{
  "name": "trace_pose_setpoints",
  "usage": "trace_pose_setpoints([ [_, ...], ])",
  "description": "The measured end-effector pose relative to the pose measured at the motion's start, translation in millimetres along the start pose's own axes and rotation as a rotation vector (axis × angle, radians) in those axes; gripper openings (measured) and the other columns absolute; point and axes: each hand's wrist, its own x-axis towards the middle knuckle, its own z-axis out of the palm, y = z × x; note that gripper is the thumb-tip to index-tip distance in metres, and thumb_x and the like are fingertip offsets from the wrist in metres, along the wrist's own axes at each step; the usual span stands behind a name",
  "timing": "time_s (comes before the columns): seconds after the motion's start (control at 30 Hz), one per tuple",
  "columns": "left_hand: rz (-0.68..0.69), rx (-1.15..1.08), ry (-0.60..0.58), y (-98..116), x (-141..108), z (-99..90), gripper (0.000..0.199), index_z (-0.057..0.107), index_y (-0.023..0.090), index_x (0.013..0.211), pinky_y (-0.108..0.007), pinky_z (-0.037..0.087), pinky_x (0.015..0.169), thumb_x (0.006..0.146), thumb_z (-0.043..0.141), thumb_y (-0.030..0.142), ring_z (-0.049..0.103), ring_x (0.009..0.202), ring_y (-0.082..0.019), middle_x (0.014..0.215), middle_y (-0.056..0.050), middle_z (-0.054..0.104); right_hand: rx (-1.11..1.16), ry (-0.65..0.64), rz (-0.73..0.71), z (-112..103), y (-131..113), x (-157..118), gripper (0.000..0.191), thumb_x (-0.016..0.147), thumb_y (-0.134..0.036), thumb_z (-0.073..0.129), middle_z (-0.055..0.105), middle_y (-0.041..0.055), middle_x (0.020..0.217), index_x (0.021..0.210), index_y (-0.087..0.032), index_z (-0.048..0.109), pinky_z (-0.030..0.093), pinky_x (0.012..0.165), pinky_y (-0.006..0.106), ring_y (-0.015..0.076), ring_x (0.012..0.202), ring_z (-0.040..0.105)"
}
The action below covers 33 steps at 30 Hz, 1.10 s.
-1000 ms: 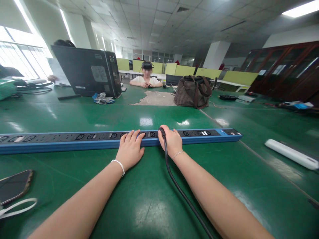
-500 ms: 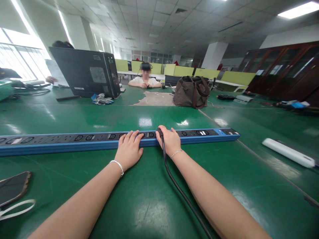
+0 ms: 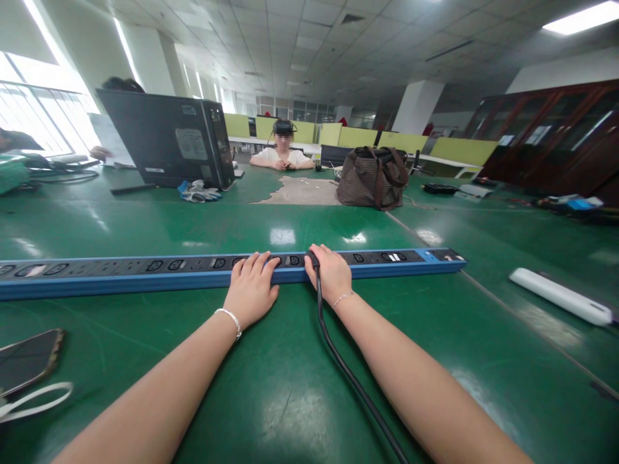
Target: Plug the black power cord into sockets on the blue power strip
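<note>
Cable, black and round, runs from the person's right hand back toward the body, on the inner side of that forearm. At its far end is a black plug, pinched in the curled fingers of the right hand over the blue power strip; the fingers hide whether it sits in a socket. The left hand lies spread, palm down, its fingers across the strip's top face and its thumb at the near edge.

The strip passes under both hands and reaches well out to either side of them. It looks rigid and, being so long, probably fairly heavy; its smooth casing may slide on the glossy green table, so a flat hand close to the plug seems a sound way to steady it. The plug looks light, hard and sturdy, best gripped by its moulded body, with thumb and fingers on opposite sides. The cable seems springy rather than limp and likely tugs a little at the plug; pulling by it would probably strain the joint just below the right fingers.
</note>
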Motion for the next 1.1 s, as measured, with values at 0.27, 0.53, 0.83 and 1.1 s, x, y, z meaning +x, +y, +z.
trace_pose_setpoints([
  [0.27, 0.000, 0.007, -0.008, -0.3, -0.1, -0.6, 0.052, 0.044, 0.021, 0.130, -0.047, 0.024, 0.107, 0.080, 0.049, 0.031, 0.036, 0.130, -0.028, 0.140, -0.008, 0.045, 0.015, 0.025, 0.027, 3.1, 1.9, -1.0, 0.030, 0.091, -0.034, 0.040, 0.069, 0.0076, 0.107, 0.106, -0.020, 0.061, 0.037, 0.095, 0.033, 0.0189, 0.096, 0.063],
  [0.53, -0.011, -0.005, -0.021, 0.6, 0.1, -1.4, 0.052, 0.045, 0.021, 0.130, -0.047, 0.024, 0.108, 0.079, 0.050, 0.031, 0.035, 0.131, -0.028, 0.141, -0.008, 0.044, 0.059, 0.037, 0.003, 4.3, 4.5, -1.5, 0.032, 0.091, -0.035, 0.040, 0.068, 0.0086, 0.109, 0.109, -0.018, 0.061, 0.037, 0.096, 0.033, 0.0196, 0.098, 0.063],
  [0.83, -0.005, -0.002, 0.002, 0.3, 0.3, -0.4, 0.051, 0.046, 0.021, 0.129, -0.047, 0.026, 0.107, 0.079, 0.050, 0.030, 0.036, 0.130, -0.028, 0.140, -0.008, 0.046, 0.135, 0.036, -0.009, 4.5, 8.6, -1.6, 0.031, 0.088, -0.034, 0.048, 0.068, 0.0085, 0.105, 0.111, -0.017, 0.060, 0.043, 0.090, 0.033, 0.0211, 0.096, 0.063],
  [1.1, -0.015, -0.034, 0.019, -0.6, 0.9, 1.5, 0.053, 0.043, 0.017, 0.131, -0.047, 0.026, 0.107, 0.079, 0.050, 0.029, 0.037, 0.130, -0.028, 0.139, -0.010, 0.047, 0.176, 0.026, 0.045, 5.1, 9.9, -1.3, 0.039, 0.083, -0.034, 0.053, 0.068, 0.0094, 0.103, 0.117, -0.015, 0.055, 0.045, 0.085, 0.037, 0.0243, 0.093, 0.063],
])
